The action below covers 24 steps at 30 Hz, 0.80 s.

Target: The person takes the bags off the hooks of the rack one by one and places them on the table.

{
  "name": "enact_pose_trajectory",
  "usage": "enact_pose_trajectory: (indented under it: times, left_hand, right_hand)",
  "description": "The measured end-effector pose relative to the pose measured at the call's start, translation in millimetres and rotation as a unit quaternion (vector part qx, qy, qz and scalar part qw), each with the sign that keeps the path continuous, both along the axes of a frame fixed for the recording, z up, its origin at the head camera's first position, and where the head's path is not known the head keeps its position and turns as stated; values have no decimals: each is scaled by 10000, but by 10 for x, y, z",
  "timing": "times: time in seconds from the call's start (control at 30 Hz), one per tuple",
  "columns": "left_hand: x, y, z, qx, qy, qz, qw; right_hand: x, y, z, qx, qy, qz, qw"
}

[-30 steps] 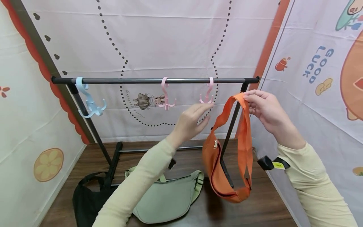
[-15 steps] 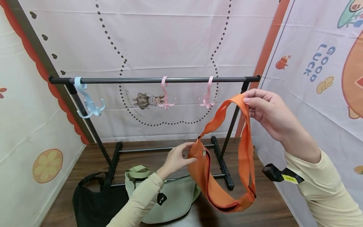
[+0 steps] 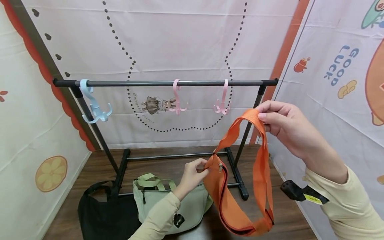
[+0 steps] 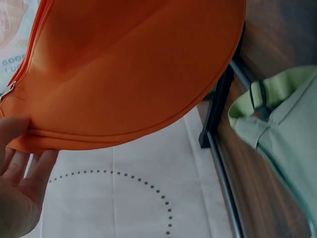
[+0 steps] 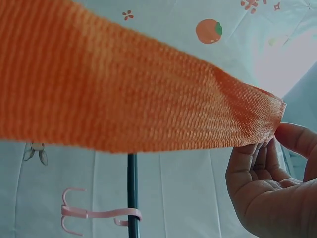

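Observation:
An orange waist bag (image 3: 229, 200) hangs in the air in front of the rack's right side, its wide strap (image 3: 261, 160) forming a loop. My right hand (image 3: 285, 126) pinches the top of that strap between thumb and fingers; the right wrist view shows the strap (image 5: 163, 99) stretching away from the fingertips. Lower down, my left hand (image 3: 193, 175) pinches the bag's upper left end near the zipper pull. In the left wrist view, thumb and fingers lie on either side of the orange edge (image 4: 99, 139). Behind the strap, a pink hook (image 3: 222, 100) hangs on the rack's bar.
A black rack (image 3: 144, 83) stands on the wooden table (image 3: 288, 213). Another pink hook (image 3: 177, 100) and a light blue hook (image 3: 95, 106) hang from its bar. A green bag (image 3: 192, 203) and a black bag (image 3: 105, 213) lie at the front left. Printed cloth (image 3: 192, 40) surrounds the table.
My left hand has come down from near the right pink hook and taken hold of the bag's end. The bag has turned and sunk slightly, my right hand still pinching the strap.

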State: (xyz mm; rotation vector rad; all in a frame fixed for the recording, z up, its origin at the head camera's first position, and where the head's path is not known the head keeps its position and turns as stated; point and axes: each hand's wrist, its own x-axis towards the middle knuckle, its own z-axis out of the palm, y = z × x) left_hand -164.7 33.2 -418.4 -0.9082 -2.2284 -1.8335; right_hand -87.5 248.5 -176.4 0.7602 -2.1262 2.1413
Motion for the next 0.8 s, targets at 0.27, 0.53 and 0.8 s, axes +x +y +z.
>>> enact_pose_trajectory:
  times: [0.27,0.53,0.8]
  left_hand:
    - [195,-106,222,636,361,166,9972]
    - [210,-317,331,1209,978,365,9872]
    - [267,-523,465,922,945,847,9876]
  right_hand:
    - [-23,219,-57,-444,-180,125,9988]
    - [-341,547,-349,-1093,-1529,793,9790]
    - [-650,771,-1222,-543,-2946,324,9535]
